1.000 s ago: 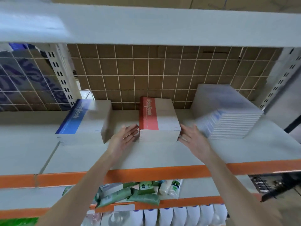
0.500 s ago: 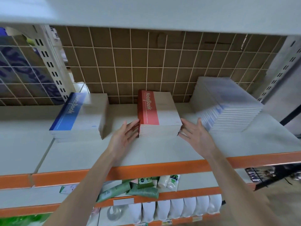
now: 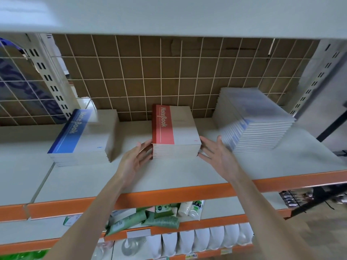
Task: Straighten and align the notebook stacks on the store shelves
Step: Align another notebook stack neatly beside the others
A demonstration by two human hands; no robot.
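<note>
A stack of red-banded notebooks (image 3: 176, 132) stands in the middle of the grey shelf (image 3: 169, 171). My left hand (image 3: 134, 162) has straight fingers touching the stack's front left corner. My right hand (image 3: 217, 156) has straight, spread fingers against the front right corner. A blue-banded notebook stack (image 3: 84, 136) lies to the left. To the right, a taller stack of pale blue notebooks (image 3: 253, 124) sits turned at an angle, its layers stepped.
A wire grid over brown cardboard (image 3: 169, 76) backs the shelf. An upper shelf board (image 3: 169, 15) hangs overhead. The orange front rail (image 3: 169, 195) edges the shelf. Green tubes (image 3: 150, 220) and white packs (image 3: 197, 241) fill lower shelves.
Both hands stay at the red stack's front corners. The view has shifted slightly, with the shelves sitting a little lower in frame.
</note>
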